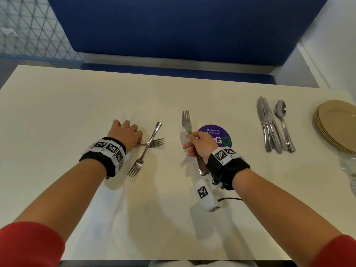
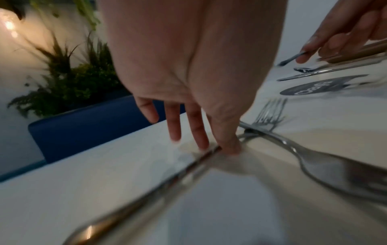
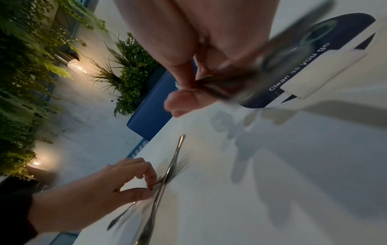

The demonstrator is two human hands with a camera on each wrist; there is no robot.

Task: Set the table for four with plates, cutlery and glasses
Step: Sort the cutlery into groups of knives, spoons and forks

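My left hand (image 1: 137, 142) rests on the white table (image 1: 57, 116) and pinches the handle of a fork (image 1: 157, 142) that lies flat, tines pointing right. A second fork (image 1: 154, 133) lies diagonally across it, tines toward me. The left wrist view shows the pinch (image 2: 227, 146) low on the held fork's handle (image 2: 146, 190), with the crossing fork (image 2: 335, 167) to the right. My right hand (image 1: 194, 140) holds a fork (image 1: 185, 120) above the table, tines pointing away; a second handle may be in the same grip. The right wrist view is blurred.
Several knives (image 1: 266, 128) and spoons (image 1: 282, 120) lie together at the right. A stack of tan plates (image 1: 335, 124) sits at the right edge, with clear wrapped items (image 1: 348, 170) below it. A purple round sticker (image 1: 219, 132) marks the table. A blue bench (image 1: 173, 31) stands behind.
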